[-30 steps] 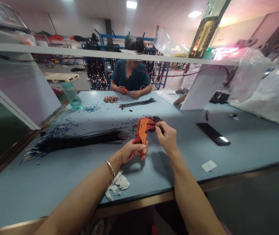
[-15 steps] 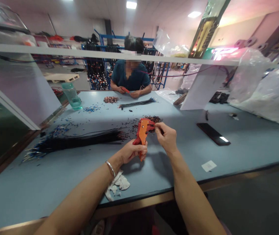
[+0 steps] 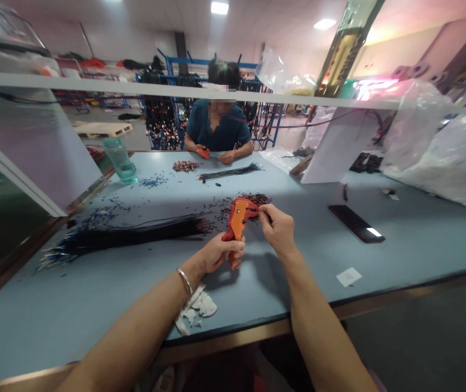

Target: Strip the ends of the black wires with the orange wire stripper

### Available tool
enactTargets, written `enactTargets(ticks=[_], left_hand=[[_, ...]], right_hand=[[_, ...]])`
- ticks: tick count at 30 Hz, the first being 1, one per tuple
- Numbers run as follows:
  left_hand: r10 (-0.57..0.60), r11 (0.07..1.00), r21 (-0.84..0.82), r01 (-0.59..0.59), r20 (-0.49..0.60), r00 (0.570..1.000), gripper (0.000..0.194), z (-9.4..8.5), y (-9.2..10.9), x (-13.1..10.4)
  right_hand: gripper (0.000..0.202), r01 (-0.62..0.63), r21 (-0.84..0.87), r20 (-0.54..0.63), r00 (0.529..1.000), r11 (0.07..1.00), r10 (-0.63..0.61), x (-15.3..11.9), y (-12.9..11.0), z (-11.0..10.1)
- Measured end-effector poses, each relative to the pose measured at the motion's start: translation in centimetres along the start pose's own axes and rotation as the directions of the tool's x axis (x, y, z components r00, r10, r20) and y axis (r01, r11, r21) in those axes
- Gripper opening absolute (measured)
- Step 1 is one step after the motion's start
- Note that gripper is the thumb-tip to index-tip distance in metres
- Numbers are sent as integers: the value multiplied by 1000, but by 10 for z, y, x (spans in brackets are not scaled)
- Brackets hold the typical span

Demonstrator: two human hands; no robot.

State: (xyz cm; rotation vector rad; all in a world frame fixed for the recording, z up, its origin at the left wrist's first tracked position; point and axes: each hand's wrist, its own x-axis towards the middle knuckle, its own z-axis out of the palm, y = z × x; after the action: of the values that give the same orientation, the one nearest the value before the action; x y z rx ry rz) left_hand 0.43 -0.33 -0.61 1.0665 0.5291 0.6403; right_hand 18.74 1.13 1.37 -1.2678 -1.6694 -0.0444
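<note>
My left hand [image 3: 227, 251] is wrapped around the handles of an orange and red wire stripper [image 3: 238, 215], its head pointing up and to the right. The jaws look closed. At the jaw end, my right hand [image 3: 276, 226] pinches with thumb and forefinger, touching or nearly touching the tool; whatever is between the fingertips is too small to make out. Left of the tool lies a long bundle of black wires [image 3: 134, 234] with blue and bare ends at its left side. Behind the stripper's head is a pile of dark and copper-coloured scraps [image 3: 255, 198].
Opposite sits a co-worker [image 3: 218, 128] holding a red tool [image 3: 203, 153], with a smaller wire bundle [image 3: 230, 172] in front. A green bottle [image 3: 120, 160] stands at the left; a phone [image 3: 356, 223] and a white label [image 3: 349, 276] lie right. Crumpled tissue [image 3: 200, 305] is under my left forearm.
The stripper's handles have come closer together in my left hand and its jaws have closed. My right hand has hardly moved. The co-worker's tool has shifted left, away from their other hand.
</note>
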Motion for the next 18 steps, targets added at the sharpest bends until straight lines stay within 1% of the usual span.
enactTargets(ticks=[11,18], left_hand=[[-19,1000,17,19,-28,999,35,2,0,0],[-10,1000,25,11,-55,998,40,6,-1,-1]], right_hand=[[22,-88,-33,24,996,996,88,-1,-1,1],[26,-56,-79,-29,998,995,53,-2,-3,5]])
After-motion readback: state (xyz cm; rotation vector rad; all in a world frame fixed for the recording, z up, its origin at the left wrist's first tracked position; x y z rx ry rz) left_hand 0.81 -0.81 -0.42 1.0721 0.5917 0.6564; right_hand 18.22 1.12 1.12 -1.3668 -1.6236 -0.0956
